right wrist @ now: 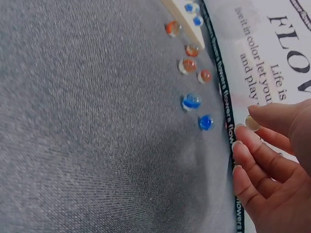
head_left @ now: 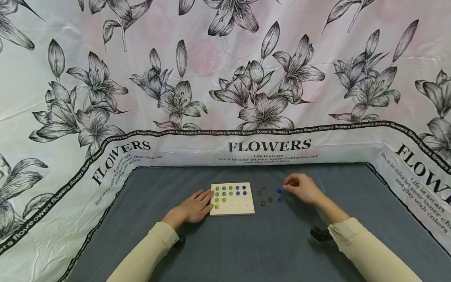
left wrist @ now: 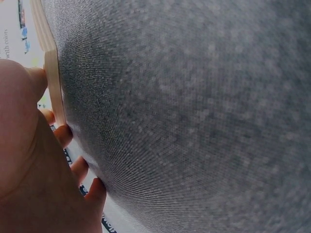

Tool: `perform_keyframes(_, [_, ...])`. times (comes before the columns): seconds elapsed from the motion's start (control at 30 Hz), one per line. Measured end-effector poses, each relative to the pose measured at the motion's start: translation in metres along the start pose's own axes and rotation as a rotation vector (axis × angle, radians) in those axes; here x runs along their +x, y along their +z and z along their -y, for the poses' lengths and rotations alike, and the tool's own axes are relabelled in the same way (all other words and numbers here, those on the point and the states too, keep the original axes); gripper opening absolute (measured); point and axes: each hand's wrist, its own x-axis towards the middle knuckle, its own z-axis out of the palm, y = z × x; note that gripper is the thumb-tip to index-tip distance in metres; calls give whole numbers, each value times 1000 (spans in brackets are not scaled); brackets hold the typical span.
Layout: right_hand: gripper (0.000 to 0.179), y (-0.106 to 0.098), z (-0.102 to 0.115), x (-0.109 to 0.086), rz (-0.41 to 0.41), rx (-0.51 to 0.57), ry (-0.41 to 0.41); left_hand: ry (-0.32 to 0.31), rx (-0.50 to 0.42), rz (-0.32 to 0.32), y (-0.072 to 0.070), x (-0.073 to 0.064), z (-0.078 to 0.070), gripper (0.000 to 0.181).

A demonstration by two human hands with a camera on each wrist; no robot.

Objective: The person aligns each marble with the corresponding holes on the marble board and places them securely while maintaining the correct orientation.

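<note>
A pale wooden board [head_left: 231, 210] with rows of shallow holes lies on the grey cloth, holding green, yellow-green and blue marbles toward its upper left and back. My left hand [head_left: 195, 206] rests at its left edge, fingers spread and fairly straight; in the left wrist view the thumb touches the board's side [left wrist: 54, 87]. To the right of the board, my right hand [head_left: 303, 188] is raised over the cloth beside two blue marbles [head_left: 279, 199]. In the right wrist view its thumb and fingers pinch a small pale marble [right wrist: 252, 123], partly hidden by the fingertips.
Several orange-brown marbles [head_left: 270, 199] lie loose between the board and the blue pair. Grey cloth [head_left: 246, 250] covers the tabletop. Behind it hangs a white flower-printed sheet [head_left: 197, 152]. A dark wrist strap [head_left: 320, 234] shows under the right sleeve.
</note>
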Motion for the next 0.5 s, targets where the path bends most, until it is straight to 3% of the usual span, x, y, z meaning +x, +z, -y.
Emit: perform_keyframes(0.5, [15, -1, 21, -13, -12, 18, -40, -3, -7, 7, -1, 0, 0, 59])
